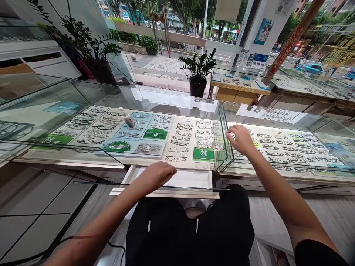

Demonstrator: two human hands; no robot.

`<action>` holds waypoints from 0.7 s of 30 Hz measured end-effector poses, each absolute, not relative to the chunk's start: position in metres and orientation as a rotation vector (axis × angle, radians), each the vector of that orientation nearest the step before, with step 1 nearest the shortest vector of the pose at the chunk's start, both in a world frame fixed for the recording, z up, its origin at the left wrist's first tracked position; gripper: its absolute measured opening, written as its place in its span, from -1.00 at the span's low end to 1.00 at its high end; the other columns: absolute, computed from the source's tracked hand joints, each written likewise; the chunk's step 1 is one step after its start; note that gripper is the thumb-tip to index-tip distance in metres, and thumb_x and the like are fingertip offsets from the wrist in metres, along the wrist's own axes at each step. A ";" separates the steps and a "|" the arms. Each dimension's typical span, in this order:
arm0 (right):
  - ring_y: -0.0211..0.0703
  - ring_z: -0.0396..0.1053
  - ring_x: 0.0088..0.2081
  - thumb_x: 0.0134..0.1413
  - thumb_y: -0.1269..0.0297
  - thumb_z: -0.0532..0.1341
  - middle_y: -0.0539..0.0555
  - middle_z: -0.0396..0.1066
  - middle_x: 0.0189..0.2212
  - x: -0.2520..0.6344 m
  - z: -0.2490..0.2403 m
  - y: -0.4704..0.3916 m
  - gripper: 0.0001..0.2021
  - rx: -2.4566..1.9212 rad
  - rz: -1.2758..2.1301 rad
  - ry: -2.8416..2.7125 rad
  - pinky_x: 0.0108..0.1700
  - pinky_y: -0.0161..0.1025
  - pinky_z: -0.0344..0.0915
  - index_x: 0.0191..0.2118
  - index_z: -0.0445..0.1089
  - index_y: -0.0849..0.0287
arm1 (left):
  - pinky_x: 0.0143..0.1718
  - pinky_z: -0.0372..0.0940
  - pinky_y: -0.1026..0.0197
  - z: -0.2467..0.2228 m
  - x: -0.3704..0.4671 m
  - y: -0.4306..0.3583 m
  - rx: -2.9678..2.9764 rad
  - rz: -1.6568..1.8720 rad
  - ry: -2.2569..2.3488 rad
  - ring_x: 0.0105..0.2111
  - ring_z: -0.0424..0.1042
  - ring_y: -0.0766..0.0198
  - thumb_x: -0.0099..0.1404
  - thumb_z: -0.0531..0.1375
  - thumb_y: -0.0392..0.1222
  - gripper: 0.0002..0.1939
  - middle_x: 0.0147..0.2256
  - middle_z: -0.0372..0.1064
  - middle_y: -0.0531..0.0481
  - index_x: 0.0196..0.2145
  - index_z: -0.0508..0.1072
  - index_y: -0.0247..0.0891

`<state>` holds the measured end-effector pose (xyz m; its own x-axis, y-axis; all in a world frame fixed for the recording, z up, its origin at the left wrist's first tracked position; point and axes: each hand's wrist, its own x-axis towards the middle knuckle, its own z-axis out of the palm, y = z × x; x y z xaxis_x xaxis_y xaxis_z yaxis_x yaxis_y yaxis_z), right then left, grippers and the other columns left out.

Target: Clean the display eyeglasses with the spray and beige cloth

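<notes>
My left hand (161,174) is over the pulled-out white drawer (191,180), palm down, its fingers stretched loosely forward and nothing visible in them. A glass edge (194,188) runs across the drawer's front below that wrist. My right hand (240,139) hovers at the joint between two glass display cases, fingers loosely bent and slightly apart, with no object visible in them. Whether it touches the glass panel (224,136) I cannot tell. Rows of eyeglasses (181,142) lie under the glass. A white spray bottle (127,118) stands at the left case.
More eyeglasses (277,147) fill the right case. Green cards (203,153) lie among the frames. Potted plants (198,83) stand behind the counter, before large windows. A black cable (83,237) crosses near my left forearm. Glass case edges surround both hands.
</notes>
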<state>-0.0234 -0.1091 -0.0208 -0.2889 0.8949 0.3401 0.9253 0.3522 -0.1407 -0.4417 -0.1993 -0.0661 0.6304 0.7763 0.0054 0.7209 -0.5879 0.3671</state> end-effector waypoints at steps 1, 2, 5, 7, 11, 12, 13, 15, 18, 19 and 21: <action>0.20 0.39 0.08 0.42 0.17 0.08 0.29 0.54 0.03 -0.008 -0.028 -0.097 -0.68 -1.632 -0.194 -2.187 0.16 0.10 0.26 -0.09 0.54 0.20 | -0.12 0.39 0.09 -0.062 -0.435 -0.197 2.473 0.121 1.141 -0.22 0.58 0.07 0.51 0.04 -0.06 -0.64 -0.23 0.64 -0.10 -0.14 0.65 -0.11; 0.22 0.37 0.10 0.40 0.17 0.09 0.31 0.53 0.04 0.006 -0.036 -0.085 -0.69 -1.658 -0.248 -2.134 0.16 0.11 0.26 -0.07 0.54 0.22 | -0.17 0.37 0.12 -0.058 -0.427 -0.193 2.423 0.028 1.099 -0.24 0.59 0.08 0.51 0.05 -0.07 -0.65 -0.25 0.65 -0.07 -0.15 0.65 -0.11; 0.23 0.33 0.10 0.34 0.19 0.11 0.34 0.50 0.05 0.041 -0.059 -0.059 -0.70 -1.700 -0.340 -1.981 0.14 0.09 0.25 -0.04 0.51 0.23 | -0.16 0.35 0.14 -0.055 -0.398 -0.175 2.325 -0.114 1.000 -0.15 0.61 0.06 0.49 0.06 -0.10 -0.67 -0.15 0.67 -0.06 -0.09 0.64 -0.11; 0.23 0.32 0.09 0.31 0.21 0.10 0.33 0.49 0.02 0.056 -0.071 -0.051 -0.73 -1.726 -0.361 -1.863 0.12 0.08 0.25 -0.09 0.49 0.20 | -0.08 0.38 0.12 -0.062 -0.377 -0.162 2.287 -0.155 0.967 -0.03 0.60 0.04 0.49 0.04 -0.10 -0.63 0.00 0.64 -0.09 0.01 0.61 -0.11; 0.21 0.33 0.04 0.29 0.17 0.11 0.30 0.50 -0.03 0.069 -0.083 -0.048 -0.76 -1.737 -0.359 -1.707 0.09 0.07 0.26 -0.12 0.45 0.16 | 0.10 0.40 0.04 -0.101 -0.329 -0.137 2.337 -0.093 1.087 0.12 0.53 -0.02 0.46 0.10 -0.02 -0.57 0.19 0.53 -0.13 0.18 0.53 -0.12; 0.21 0.33 0.04 0.29 0.15 0.11 0.30 0.49 -0.04 0.071 -0.085 -0.048 -0.76 -1.726 -0.352 -1.695 0.09 0.07 0.26 -0.12 0.44 0.15 | 0.15 0.39 0.04 -0.113 -0.316 -0.130 2.377 -0.032 1.155 0.15 0.51 -0.02 0.43 0.14 -0.04 -0.58 0.19 0.52 -0.14 0.16 0.54 -0.13; 0.21 0.33 0.04 0.29 0.14 0.11 0.29 0.49 -0.05 0.074 -0.086 -0.047 -0.76 -1.713 -0.346 -1.686 0.09 0.07 0.25 -0.12 0.43 0.14 | 0.19 0.36 0.04 -0.124 -0.305 -0.123 2.406 0.024 1.232 0.18 0.48 -0.02 0.41 0.17 -0.06 -0.60 0.18 0.53 -0.14 0.13 0.56 -0.14; 0.20 0.33 0.04 0.30 0.13 0.11 0.28 0.49 -0.07 0.079 -0.087 -0.045 -0.78 -1.695 -0.338 -1.652 0.10 0.07 0.25 -0.14 0.41 0.13 | 0.24 0.32 0.01 -0.143 -0.284 -0.106 2.419 0.085 1.337 0.21 0.44 -0.03 0.42 0.16 -0.09 -0.65 0.16 0.53 -0.17 0.08 0.57 -0.17; 0.21 0.31 0.02 0.31 0.12 0.10 0.28 0.47 -0.10 0.087 -0.091 -0.041 -0.79 -1.716 -0.342 -1.532 0.09 0.09 0.25 -0.19 0.39 0.12 | 0.26 0.27 -0.08 -0.162 -0.262 -0.076 2.428 0.186 1.460 0.20 0.40 -0.08 0.45 0.11 -0.13 -0.64 0.15 0.48 -0.26 0.09 0.53 -0.27; 0.22 0.31 0.01 0.31 0.13 0.09 0.28 0.47 -0.11 0.090 -0.093 -0.039 -0.79 -1.738 -0.342 -1.483 0.08 0.10 0.26 -0.21 0.38 0.11 | 0.27 0.25 -0.12 -0.166 -0.257 -0.066 2.435 0.223 1.496 0.20 0.38 -0.10 0.44 0.11 -0.15 -0.65 0.15 0.46 -0.29 0.08 0.53 -0.29; 0.23 0.30 -0.01 0.31 0.13 0.09 0.28 0.46 -0.13 0.095 -0.095 -0.037 -0.81 -1.783 -0.329 -1.396 0.07 0.11 0.27 -0.25 0.35 0.08 | 0.31 0.17 -0.17 -0.173 -0.250 -0.046 2.453 0.283 1.548 0.26 0.30 -0.14 0.42 0.12 -0.19 -0.67 0.17 0.42 -0.30 0.05 0.53 -0.29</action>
<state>0.0946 -0.0371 -0.0951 0.3488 0.6800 0.6450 0.8962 -0.0407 -0.4417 -0.2495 -0.0462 -0.1730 0.4245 0.9045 0.0417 0.8607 -0.4174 0.2916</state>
